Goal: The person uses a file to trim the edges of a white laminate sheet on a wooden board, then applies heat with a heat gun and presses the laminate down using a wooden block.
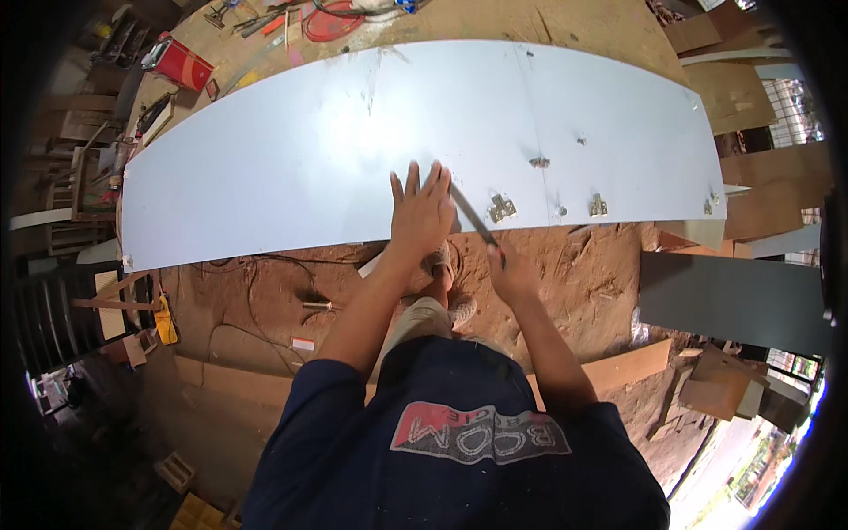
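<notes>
A long white panel lies across the bench in front of me. My left hand rests flat on it near the front edge, fingers spread. My right hand is closed around the handle of a long, narrow grey file. The file slants up and left over the panel's front edge, and its tip is beside my left hand's fingers. Just right of the file sits a metal hinge. Another hinge and a small metal fitting lie farther right on the panel.
Behind the panel, the wooden bench holds a red can, a coiled red cable and scattered tools. Cables trail over the dirt floor at left. A dark grey board and stacked wood pieces stand at right.
</notes>
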A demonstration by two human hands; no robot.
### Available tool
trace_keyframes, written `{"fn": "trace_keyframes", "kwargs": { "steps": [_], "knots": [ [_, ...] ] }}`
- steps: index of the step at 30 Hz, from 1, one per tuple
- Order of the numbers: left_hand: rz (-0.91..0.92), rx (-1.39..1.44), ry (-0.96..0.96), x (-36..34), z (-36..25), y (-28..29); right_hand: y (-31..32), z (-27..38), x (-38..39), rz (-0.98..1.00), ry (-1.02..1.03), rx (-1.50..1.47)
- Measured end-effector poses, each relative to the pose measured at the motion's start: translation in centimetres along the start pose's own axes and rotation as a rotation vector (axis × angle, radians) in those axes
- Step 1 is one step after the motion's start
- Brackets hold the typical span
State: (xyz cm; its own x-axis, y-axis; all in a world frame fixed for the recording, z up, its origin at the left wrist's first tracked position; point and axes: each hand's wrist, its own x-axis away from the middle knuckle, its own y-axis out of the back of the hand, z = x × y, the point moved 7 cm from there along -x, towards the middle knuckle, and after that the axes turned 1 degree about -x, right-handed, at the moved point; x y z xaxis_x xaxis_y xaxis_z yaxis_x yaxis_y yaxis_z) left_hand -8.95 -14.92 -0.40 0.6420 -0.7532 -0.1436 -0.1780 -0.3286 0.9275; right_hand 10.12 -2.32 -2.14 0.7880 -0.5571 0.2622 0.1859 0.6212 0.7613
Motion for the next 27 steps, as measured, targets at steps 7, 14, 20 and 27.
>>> {"fn": "trace_keyframes", "kwargs": {
  "steps": [7,14,20,27],
  "knots": [
    [0.071,-0.024,0.006,3.5,0.1,0.4,-1.3,-0.3,3.2,0.071,-0.056,0.031],
    [0.007,-0.067,-0.015,7.6,6.2,1.0,-0.8,0.1,3.0,-0.09,-0.009,-0.242],
    [-0.095,-0.244,0.624,23.3,25.2,11.1,-1.7,-9.7,13.3,-0.203,-0.097,-0.215],
    [-0.06,0.039,0.666,24.2,27.7,14.6,-1.6,-5.7,15.8,-0.172,-0.124,-0.155]
  ]
}}
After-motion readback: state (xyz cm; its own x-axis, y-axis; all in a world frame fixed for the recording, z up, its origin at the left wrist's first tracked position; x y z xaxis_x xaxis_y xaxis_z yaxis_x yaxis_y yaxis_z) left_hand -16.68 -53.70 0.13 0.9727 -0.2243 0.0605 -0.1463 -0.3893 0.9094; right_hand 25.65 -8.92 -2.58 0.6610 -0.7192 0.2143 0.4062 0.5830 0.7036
